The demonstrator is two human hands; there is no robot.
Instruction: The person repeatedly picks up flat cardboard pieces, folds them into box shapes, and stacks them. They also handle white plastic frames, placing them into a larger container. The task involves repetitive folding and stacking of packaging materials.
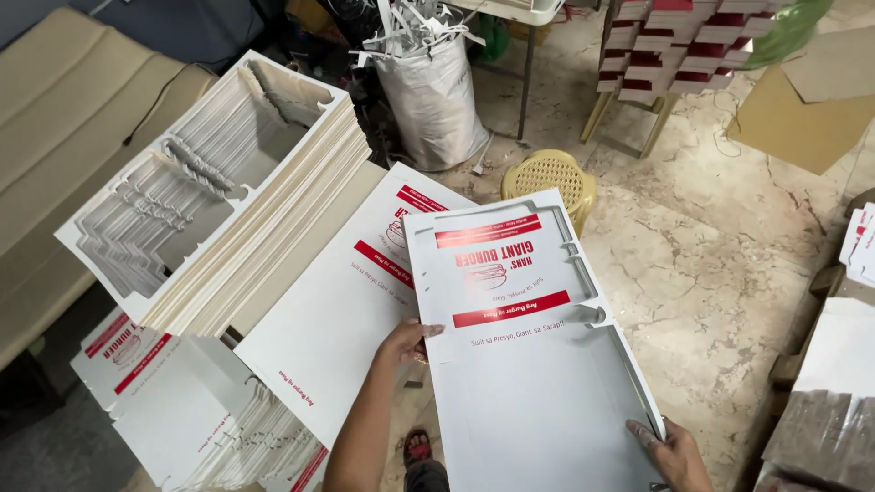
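I hold a flat die-cut carton blank (538,364), white with red bands and a red burger drawing near its far half, in front of me above the floor. My left hand (410,342) pinches its left edge about midway, thumb on top; my right hand (670,451) clamps the near right edge, fingers laid over the card. So each grip is closed on this one sheet. Its long axis runs away from me, tilted a little to the left, with the printed end pointing far and the plain white end near my body. The print reads upside down from where I stand.

Just under it to the left lies a second printed blank (337,328), white with the same red bands, resting on a stack and partly covered by my sheet. Further left a tall stack of punched waste sheets (210,200), white on top with cream edges, leans at an angle, with cut-out windows showing. Near my left arm lower piles of printed blanks (173,401) fan out, with red marks on white.

Beyond the held sheet sits a yellow plastic stool (551,178) on the marble floor (729,255). A white sack (433,100) stuffed with card trimmings stands behind it. At the top right, red and white folded boxes (674,46) are piled on a frame, beside brown cardboard (802,109)
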